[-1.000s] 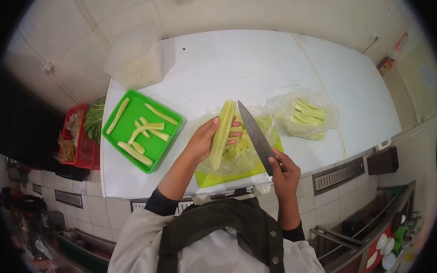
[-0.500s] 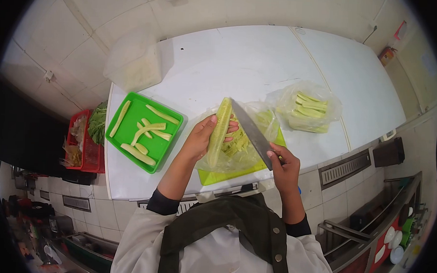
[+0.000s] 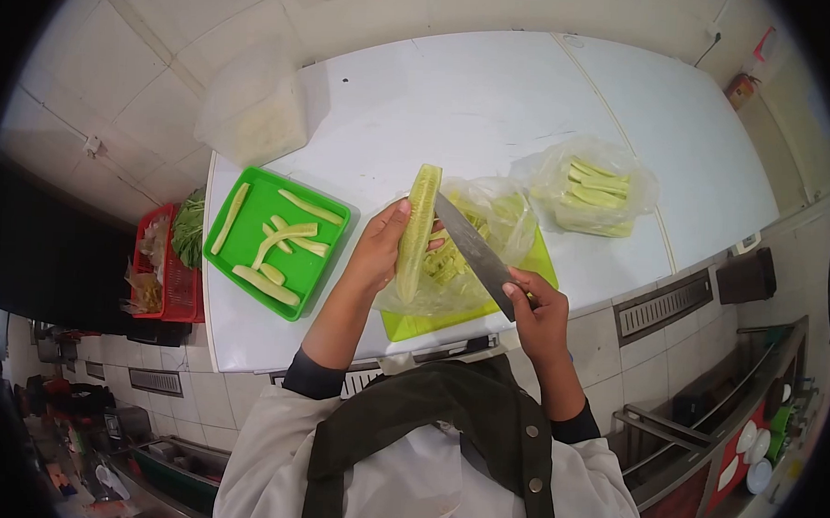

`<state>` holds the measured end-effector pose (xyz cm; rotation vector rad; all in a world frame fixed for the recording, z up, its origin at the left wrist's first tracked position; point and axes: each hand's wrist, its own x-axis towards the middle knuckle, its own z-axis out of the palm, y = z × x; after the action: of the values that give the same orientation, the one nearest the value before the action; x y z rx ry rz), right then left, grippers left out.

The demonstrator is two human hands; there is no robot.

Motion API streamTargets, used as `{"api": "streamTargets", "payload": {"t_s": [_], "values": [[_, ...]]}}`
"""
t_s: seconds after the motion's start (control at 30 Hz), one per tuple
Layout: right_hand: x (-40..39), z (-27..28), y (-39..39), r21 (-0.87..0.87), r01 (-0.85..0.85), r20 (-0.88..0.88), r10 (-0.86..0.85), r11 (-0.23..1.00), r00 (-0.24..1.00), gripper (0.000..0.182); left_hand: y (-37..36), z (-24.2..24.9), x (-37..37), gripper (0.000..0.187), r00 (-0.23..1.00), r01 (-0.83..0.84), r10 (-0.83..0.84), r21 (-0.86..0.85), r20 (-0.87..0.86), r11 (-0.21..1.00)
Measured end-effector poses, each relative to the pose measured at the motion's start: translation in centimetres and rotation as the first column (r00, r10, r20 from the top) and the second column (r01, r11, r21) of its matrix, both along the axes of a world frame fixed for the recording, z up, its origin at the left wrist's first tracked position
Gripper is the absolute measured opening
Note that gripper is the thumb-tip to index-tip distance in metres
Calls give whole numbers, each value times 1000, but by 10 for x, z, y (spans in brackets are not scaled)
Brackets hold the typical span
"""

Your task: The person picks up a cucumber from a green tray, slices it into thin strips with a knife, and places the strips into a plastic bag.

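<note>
My left hand (image 3: 384,244) grips a long piece of peeled cucumber (image 3: 420,227), held upright with its seeded cut face showing. In my right hand (image 3: 539,313) is a wide-bladed knife (image 3: 475,254), its blade slanting up and left, the tip close beside the cucumber. Beneath both lies a clear plastic bag (image 3: 509,231) holding pale green cucumber scraps (image 3: 447,263), on a lime-green cutting board (image 3: 535,269). To the left, a green tray (image 3: 234,271) carries several cucumber pieces (image 3: 286,242).
At right on the white table (image 3: 441,93) stands an open plastic bag (image 3: 552,186) of cut cucumber strips (image 3: 596,184). A translucent tub (image 3: 255,113) sits at the back left corner. Past the left edge is a red crate (image 3: 177,290) beside leafy greens (image 3: 189,231).
The view has shifted slightly. Both hands still hold the cucumber and the knife, and the knife tip remains near the upper part of the cucumber.
</note>
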<state>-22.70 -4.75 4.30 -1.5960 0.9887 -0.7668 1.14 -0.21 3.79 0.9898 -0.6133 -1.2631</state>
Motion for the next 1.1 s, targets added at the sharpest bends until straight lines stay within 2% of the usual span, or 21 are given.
{"api": "streamTargets", "payload": {"t_s": [0.2, 0.3, 0.4, 0.6, 0.8, 0.9, 1.0, 1.1], "values": [[0, -9, 0, -25, -18, 93, 20, 1000, 995, 22, -3, 3, -2, 49, 1000, -12, 13, -12, 14, 1000], [-4, -16, 6, -10, -51, 32, 51, 999, 998, 21, -4, 14, -4, 49, 1000, -28, 28, -44, 13, 999], [-1, -10, 8, -102, -33, -21, 31, 994, 999, 21, -5, 16, -1, 50, 999, -24, 25, -28, 48, 999], [-6, -12, 7, -180, -95, -81, 82, 979, 993, 20, -9, 15, 4, 51, 998, -28, 31, -57, 51, 998], [-7, -25, 8, -29, -150, -15, 149, 988, 989, 20, -13, 21, 8, 54, 1000, 4, -4, -2, 30, 1000], [-5, -19, 8, 145, -139, 99, 125, 980, 987, 22, -15, 22, 9, 57, 997, 75, -75, -9, -32, 997], [-3, -21, 6, 160, -103, 90, 90, 982, 992, 23, -8, 17, 8, 59, 982, 146, -149, -33, -114, 989], [1, -23, 5, 20, -75, 41, 74, 997, 996, 22, 0, 10, 3, 59, 985, 156, -155, 2, -82, 988]]}}
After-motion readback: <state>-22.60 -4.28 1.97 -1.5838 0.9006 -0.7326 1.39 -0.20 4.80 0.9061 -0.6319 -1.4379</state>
